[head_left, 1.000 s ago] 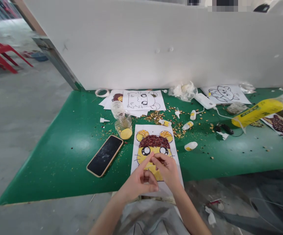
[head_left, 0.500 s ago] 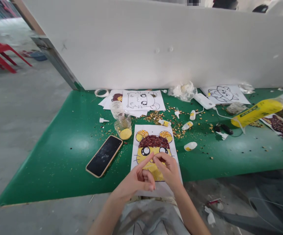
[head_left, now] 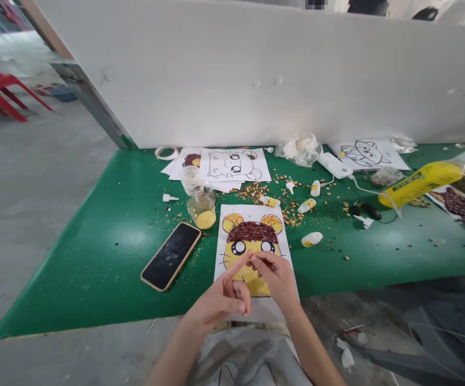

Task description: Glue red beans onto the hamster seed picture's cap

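Note:
Beneath my hands lies a paper picture of a cartoon hamster (head_left: pixel 232 252), with a dark red bean cap, corn-kernel ears and a yellow face. My left hand (head_left: pixel 224 297) stretches its index finger over the middle of the face; its other fingers are loosely curled around nothing. Thumb and index finger of my right hand (head_left: pixel 275 276) are pinched together at the left index fingertip. Whatever may be in that pinch is too small to make out. Both hands hide the hamster's nose and part of its lower face.
Left of the picture lie a phone (head_left: pixel 171 257) and a clear cup of yellow grains (head_left: pixel 205 219). Small glue bottles (head_left: pixel 312 239) and scattered kernels (head_left: pixel 252 191) lie to the right and behind. Farther right is a yellow bag (head_left: pixel 421 183). A white partition (head_left: pixel 232 75) borders the green table (head_left: pixel 96 257).
My hands stay over the hamster's face with almost the same pose. The right fingers have shifted very slightly at the left index fingertip. The camera view has moved a little.

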`<state>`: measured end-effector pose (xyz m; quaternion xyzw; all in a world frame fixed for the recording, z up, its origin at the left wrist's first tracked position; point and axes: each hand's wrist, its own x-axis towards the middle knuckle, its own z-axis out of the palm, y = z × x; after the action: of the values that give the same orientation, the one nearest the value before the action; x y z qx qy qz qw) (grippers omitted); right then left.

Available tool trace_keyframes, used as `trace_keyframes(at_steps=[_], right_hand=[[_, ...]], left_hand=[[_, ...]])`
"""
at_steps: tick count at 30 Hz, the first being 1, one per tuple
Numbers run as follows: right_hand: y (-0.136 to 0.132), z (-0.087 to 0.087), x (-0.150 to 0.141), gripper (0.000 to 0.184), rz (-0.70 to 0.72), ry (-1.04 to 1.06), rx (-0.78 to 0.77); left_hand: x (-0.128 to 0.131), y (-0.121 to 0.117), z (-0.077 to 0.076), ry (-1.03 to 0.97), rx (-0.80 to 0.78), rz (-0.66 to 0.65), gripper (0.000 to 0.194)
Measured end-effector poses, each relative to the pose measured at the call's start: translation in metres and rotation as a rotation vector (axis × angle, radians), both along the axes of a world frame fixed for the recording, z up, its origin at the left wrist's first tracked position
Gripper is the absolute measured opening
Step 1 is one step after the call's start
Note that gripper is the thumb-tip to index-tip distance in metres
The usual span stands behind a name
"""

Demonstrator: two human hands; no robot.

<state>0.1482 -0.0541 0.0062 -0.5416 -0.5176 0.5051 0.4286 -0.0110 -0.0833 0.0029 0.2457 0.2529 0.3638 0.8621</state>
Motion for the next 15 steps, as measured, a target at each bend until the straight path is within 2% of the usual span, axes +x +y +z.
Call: trace_keyframes(at_steps=[3,5,15], right_hand=[[0.0008,0.0018,0.0,0.021,0.02,-0.012,0.008],[0.0012,0.003,0.0,0.02,0.03,-0.01,0.009],[-0.0007,0.0045,0.0004,0.016,0.033,-0.019,0.098]], left_hand=[[0.0021,-0.0014,0.004,0.151,0.008,-0.026,0.113],[0.002,-0.0017,0.0057,0.181,0.009,-0.032,0.112],[-0.0013,-0.0001,0.0077,0.066,0.008,-0.03,0.111]])
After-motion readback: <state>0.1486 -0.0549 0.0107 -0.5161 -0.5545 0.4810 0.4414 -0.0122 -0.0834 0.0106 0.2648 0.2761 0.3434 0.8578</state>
